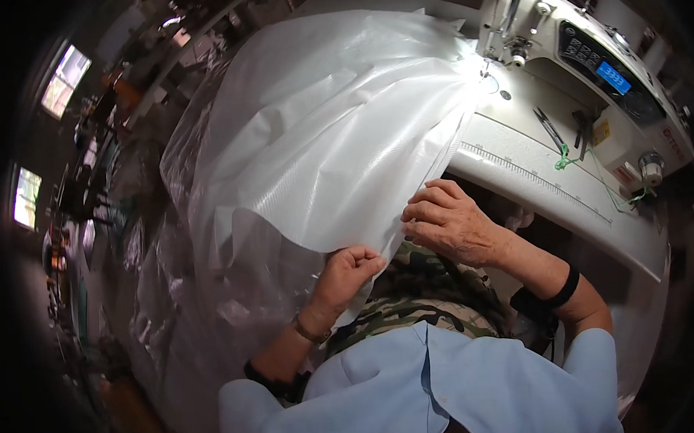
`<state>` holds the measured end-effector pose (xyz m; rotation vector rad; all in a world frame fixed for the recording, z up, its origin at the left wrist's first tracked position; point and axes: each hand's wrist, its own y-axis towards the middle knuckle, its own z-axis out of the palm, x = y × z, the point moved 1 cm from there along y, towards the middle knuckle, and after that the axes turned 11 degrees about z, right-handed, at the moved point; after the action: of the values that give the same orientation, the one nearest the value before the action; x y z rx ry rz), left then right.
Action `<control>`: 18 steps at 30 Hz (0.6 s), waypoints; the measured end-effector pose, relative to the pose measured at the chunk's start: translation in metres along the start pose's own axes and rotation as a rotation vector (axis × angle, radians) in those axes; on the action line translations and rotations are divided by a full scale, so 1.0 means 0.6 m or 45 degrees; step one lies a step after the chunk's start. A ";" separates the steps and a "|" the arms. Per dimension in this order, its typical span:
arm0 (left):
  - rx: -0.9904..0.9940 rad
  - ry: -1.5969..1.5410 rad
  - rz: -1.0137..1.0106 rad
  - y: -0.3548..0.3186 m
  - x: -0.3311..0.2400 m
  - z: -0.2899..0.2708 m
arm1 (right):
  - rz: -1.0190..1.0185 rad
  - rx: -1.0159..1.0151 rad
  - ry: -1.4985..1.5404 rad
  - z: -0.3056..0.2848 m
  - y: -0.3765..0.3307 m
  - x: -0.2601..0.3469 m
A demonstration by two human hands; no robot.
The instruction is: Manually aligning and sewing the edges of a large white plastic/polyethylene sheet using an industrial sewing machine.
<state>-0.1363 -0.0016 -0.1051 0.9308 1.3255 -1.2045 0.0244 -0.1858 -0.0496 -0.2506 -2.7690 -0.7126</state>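
A large translucent white plastic sheet (297, 149) spreads in folds from the sewing machine (540, 22) down toward my lap. Its gathered far corner lies beneath the machine's lit needle area (485, 73). My left hand (343, 278) pinches the sheet's near edge between thumb and bent fingers. Farther up the same edge, my right hand (456, 223) has its fingers curled over the sheet, the thumb tucked out of sight. Between the two hands the edge runs slantwise toward the needle.
On the machine bed (545, 142), marked with a ruler scale, lie thread snips (550, 127) beside tangled green thread (565, 160). A small dark tool (583, 133) rests close by. Camouflage cloth (435, 290) covers my lap. Clutter and two bright windows (66, 80) show at the left.
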 end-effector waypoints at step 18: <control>-0.093 1.440 0.915 -0.063 -0.065 0.050 | -0.144 0.232 0.033 0.040 0.004 0.023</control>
<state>-0.1623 -0.0337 -0.0587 1.9502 1.5916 0.0134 0.0068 -0.1705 -0.0647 -0.0484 -2.8177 -0.4810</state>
